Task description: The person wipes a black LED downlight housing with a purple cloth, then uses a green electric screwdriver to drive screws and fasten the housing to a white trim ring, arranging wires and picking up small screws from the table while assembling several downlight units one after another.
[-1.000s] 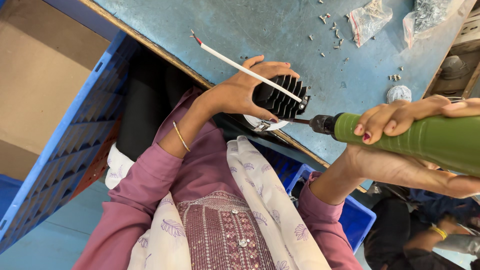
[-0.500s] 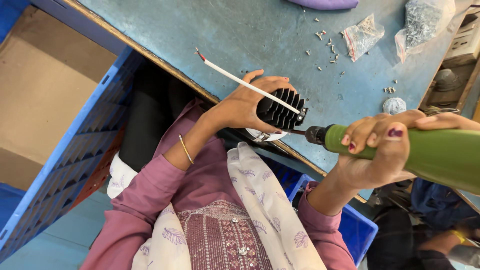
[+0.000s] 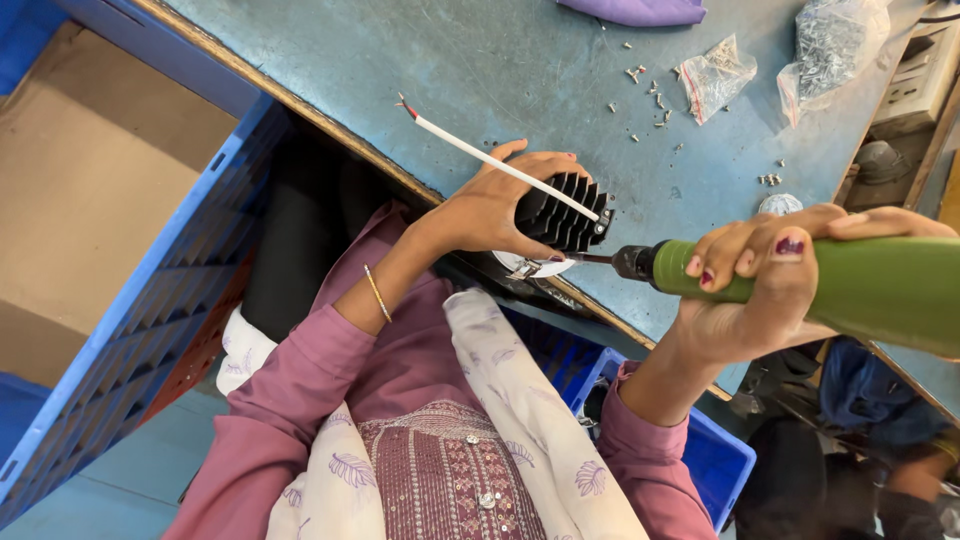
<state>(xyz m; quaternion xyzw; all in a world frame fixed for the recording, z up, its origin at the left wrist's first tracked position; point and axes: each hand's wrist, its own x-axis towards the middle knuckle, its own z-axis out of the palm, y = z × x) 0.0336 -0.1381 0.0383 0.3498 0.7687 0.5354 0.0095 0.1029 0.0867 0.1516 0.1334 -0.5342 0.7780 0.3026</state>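
My left hand [image 3: 485,205] grips a black finned heat sink [image 3: 562,212] at the near edge of the blue table [image 3: 450,70]. A white wire with a red tip [image 3: 480,155] runs from the heat sink out over the table. A white round plate [image 3: 530,266] shows under the heat sink. My right hand [image 3: 760,295] is wrapped around a green electric screwdriver [image 3: 885,290]. The screwdriver lies level, and its bit [image 3: 592,258] touches the base of the heat sink.
Two clear bags of screws [image 3: 715,72] [image 3: 835,45] and loose screws [image 3: 650,95] lie on the table's far side, beside a purple cloth [image 3: 630,10]. A blue crate lined with cardboard [image 3: 150,290] stands at left. A blue bin [image 3: 720,460] sits under the table edge.
My right hand has shifted its grip on the green screwdriver, fingers now curled over the top. My left hand keeps hold of the heat sink; the bit stays at its base.
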